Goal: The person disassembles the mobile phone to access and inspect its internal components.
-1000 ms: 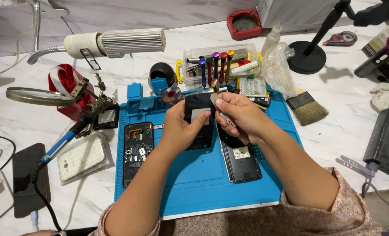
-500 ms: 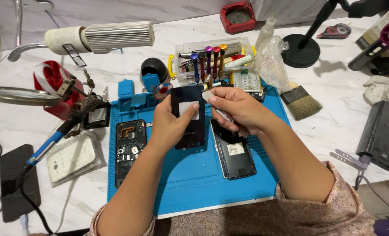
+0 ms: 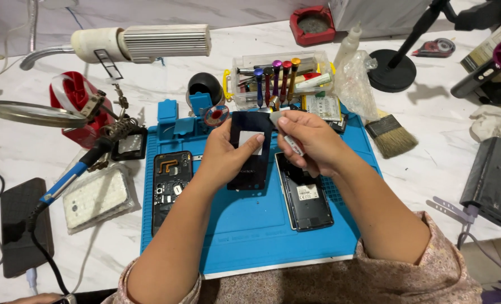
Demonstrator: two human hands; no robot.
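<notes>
Holding a dark phone panel (image 3: 250, 151) upright at frame centre, the left hand (image 3: 222, 160) kept its grip closed on it above the blue mat (image 3: 250, 225) — the right hand (image 3: 312, 143) pinched a thin tool (image 3: 288, 139) at its edge, likely for prying

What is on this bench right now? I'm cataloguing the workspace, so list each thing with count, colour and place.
Black panel: 1, black with pale square, held over mat.
Work mat: 1, blue, centre.
Opened phones: 2, dark, on mat.
Screwdriver box: 1, clear, behind mat.
Brush: 1, tan bristles, right of mat.
Soldering iron: 1, blue handle, left.
Lamp: 1, white, rear left.
Left hand: holds panel.
Right hand: holds a slim tool at the panel's top edge.
</notes>
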